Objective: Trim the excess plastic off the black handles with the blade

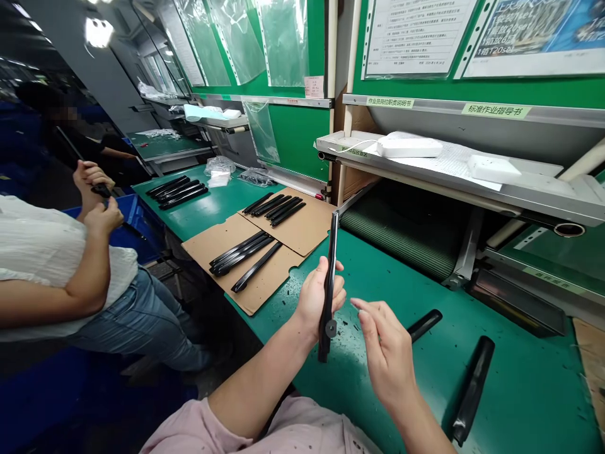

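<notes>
My left hand [316, 296] is wrapped round a long, glossy black plastic strip [329, 284], held nearly upright above the table. A small round grey piece sits near the strip's lower end. Just to the right, apart from the strip, my right hand [390, 347] has its thumb and forefinger close together as in a pinch; whatever is between them is too small or hidden to make out. Behind that hand lies a short black plastic piece [425, 325], partly covered by it. Another, larger black piece [474, 388] rests near the right front of the green table [529, 372].
Several black strips [241, 252] lie on cardboard sheets [258, 302] at left. More strips [177, 192] are further back. A conveyor belt [401, 233] runs under a shelf [472, 189] bearing white boxes. A co-worker [61, 265] stands at left holding a black part. Dark crumbs dot the table.
</notes>
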A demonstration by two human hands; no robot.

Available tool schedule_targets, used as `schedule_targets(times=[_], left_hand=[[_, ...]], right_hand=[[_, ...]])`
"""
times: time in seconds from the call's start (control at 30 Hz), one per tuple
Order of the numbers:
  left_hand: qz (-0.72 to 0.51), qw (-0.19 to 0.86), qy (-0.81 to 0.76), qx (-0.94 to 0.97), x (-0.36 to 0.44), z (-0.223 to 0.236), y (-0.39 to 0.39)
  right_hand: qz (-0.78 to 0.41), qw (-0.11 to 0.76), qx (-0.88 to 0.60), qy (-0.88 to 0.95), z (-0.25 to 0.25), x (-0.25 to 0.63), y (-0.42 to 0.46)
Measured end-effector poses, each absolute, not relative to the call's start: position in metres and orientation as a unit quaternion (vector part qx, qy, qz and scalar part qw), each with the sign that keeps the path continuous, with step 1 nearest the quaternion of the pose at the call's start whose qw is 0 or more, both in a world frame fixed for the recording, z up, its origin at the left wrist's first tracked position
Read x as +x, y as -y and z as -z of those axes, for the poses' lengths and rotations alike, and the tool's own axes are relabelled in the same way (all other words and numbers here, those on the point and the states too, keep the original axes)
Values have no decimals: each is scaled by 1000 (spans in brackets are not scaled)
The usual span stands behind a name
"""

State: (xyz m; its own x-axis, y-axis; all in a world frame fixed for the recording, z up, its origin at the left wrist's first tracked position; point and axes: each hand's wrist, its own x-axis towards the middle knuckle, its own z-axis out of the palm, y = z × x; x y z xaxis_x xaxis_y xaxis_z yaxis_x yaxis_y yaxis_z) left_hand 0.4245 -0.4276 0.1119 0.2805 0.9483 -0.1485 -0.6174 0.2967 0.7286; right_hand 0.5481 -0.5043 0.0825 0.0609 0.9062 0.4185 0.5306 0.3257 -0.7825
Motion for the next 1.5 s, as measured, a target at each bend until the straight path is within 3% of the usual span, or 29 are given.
schedule_targets(times=[0.17, 0.37, 0.8, 0.93, 1.03, 1.13, 1.2, 1.37, 1.5], left_hand=[[-518, 748, -297, 290, 426, -106, 425], [-497, 758, -302, 296, 432, -109, 433], [-402, 790, -258, 383, 429, -113, 463], [-367, 806, -226, 405, 421, -106, 465], [-326, 804, -196, 457, 414, -103, 462], [-270, 760, -206, 554, 409, -106, 457], [-245, 709, -241, 616, 406, -111, 454], [-258, 489, -335, 763, 404, -117, 438], [-317, 317, -319, 835, 399, -112, 417]], right_hand=[[-157, 573, -501, 629, -71, 541, 519], [-40, 581, -496, 644, -73, 544, 506], [88, 625, -508, 586, -129, 589, 431], [64, 628, -563, 533, -141, 611, 415], [-57, 606, -564, 558, -146, 620, 418], [-269, 571, -496, 596, -148, 619, 431], [-316, 564, -468, 603, -146, 613, 442], [-214, 506, -435, 714, -139, 591, 475], [-145, 439, -432, 774, -139, 590, 489]])
